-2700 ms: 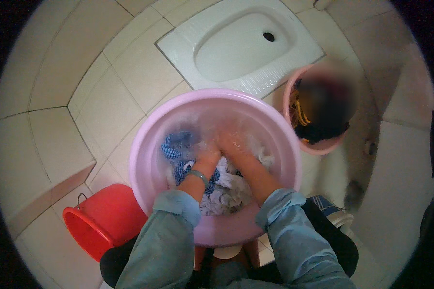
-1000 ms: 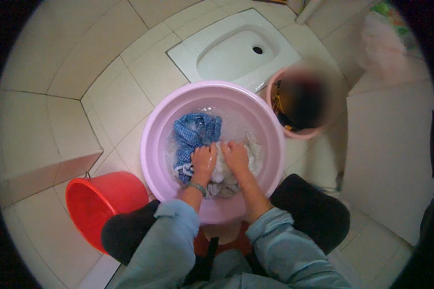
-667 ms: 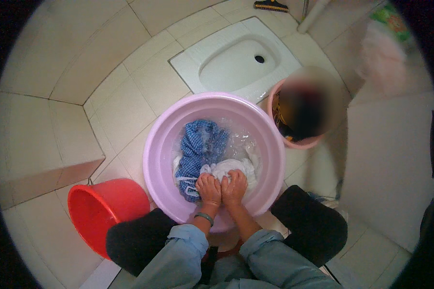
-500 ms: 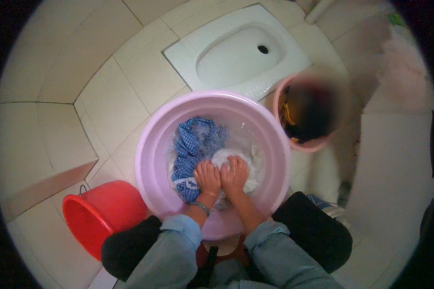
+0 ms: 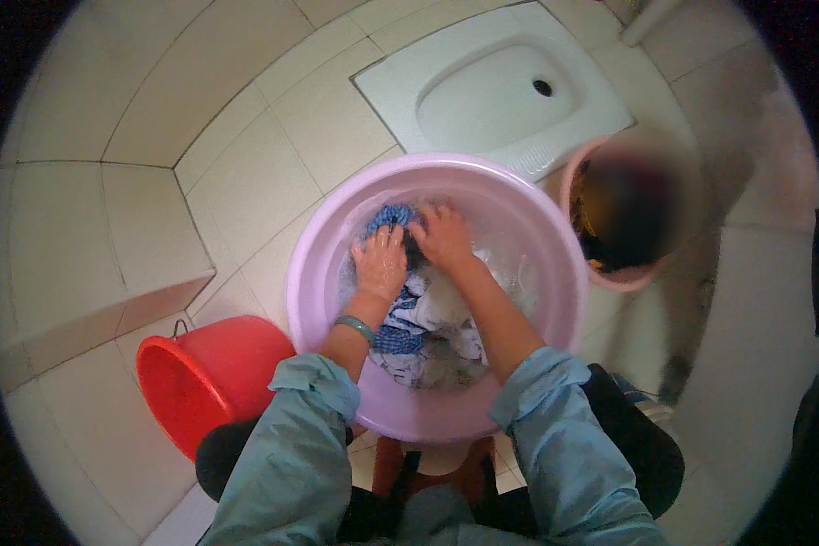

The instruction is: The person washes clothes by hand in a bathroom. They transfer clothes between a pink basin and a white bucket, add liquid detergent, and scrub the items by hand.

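Note:
A wide pink basin (image 5: 566, 273) holds wet laundry in cloudy water. Both my hands are at its far side, on a bunched blue checked cloth (image 5: 393, 215). My left hand (image 5: 380, 266) has its fingers curled over the near edge of that cloth, and a bracelet circles the wrist. Close beside it, my right hand (image 5: 442, 240) grips the cloth with bent fingers; the fingertips are partly hidden. Nearer me in the basin lie white cloth (image 5: 441, 305) and more blue-and-white fabric (image 5: 399, 338), soaked and crumpled.
A red bucket (image 5: 232, 364) lies tipped on its side at the left, its mouth toward me. At the back, a white squat toilet (image 5: 482, 96) is set into the tiled floor (image 5: 264, 218). Right of the basin stands a smaller pink tub (image 5: 569, 187) with dark items, partly blurred.
Both hands have moved to the far side of the basin, from the white cloth onto the blue checked cloth. The laundry has shifted, and the whole view has moved slightly.

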Motion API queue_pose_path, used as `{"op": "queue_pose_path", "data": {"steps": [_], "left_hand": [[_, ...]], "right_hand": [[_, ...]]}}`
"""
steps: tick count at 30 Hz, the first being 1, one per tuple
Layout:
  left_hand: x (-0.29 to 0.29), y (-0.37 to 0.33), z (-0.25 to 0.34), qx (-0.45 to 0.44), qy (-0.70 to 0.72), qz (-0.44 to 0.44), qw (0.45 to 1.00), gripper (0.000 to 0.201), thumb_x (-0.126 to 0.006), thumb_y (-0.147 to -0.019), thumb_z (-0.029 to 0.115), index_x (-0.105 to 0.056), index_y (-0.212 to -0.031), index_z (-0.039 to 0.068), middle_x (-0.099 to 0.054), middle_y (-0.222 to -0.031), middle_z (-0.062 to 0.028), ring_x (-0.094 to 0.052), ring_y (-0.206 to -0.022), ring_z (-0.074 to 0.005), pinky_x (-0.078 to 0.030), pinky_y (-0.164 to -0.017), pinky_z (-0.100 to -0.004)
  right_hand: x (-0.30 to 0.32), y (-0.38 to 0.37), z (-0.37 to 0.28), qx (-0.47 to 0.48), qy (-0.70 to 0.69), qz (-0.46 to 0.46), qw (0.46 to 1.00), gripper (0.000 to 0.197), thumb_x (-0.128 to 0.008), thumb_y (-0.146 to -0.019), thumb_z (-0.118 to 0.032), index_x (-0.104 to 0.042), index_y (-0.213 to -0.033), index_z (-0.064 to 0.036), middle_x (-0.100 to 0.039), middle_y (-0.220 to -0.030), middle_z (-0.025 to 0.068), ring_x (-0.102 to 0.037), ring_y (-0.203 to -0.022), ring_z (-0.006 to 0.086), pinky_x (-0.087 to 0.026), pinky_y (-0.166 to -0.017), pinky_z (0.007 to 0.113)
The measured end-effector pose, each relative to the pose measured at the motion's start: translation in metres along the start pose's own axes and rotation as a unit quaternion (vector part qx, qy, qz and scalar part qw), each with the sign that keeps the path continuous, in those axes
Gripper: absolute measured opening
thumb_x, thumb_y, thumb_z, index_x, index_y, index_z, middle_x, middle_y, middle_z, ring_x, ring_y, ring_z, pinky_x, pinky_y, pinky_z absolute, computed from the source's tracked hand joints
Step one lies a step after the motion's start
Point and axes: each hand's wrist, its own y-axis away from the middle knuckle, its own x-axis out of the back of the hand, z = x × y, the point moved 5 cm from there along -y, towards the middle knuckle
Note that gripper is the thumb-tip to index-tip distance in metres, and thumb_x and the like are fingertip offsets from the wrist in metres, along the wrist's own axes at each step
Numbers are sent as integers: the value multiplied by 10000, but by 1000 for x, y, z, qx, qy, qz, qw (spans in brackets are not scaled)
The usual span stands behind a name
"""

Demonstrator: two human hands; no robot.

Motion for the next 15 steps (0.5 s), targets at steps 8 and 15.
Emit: {"op": "queue_pose_path", "data": {"steps": [8,15], "left_hand": [[-71,88,-78,154,157,-265,939,397,-324,-908,296,-483,-1226,119,-560,-1133,-195,-517,-1049,-412,-377,-817,-594],[24,168,64,175,114,-85,974,383,-513,-829,228,-516,-1164,42,-408,-1318,-113,-373,-1179,-302,-275,-969,-527]], "right_hand": [[-32,71,-67,131,107,-279,945,378,-466,-831,-439,-614,-1040,-161,-643,-952,126,-609,-907,303,-443,-814,464],[60,162,-48,327,153,-327,873,302,-561,-761,-304,-598,-1011,-140,-610,-1002,148,-580,-935,301,-449,-789,461]]}}
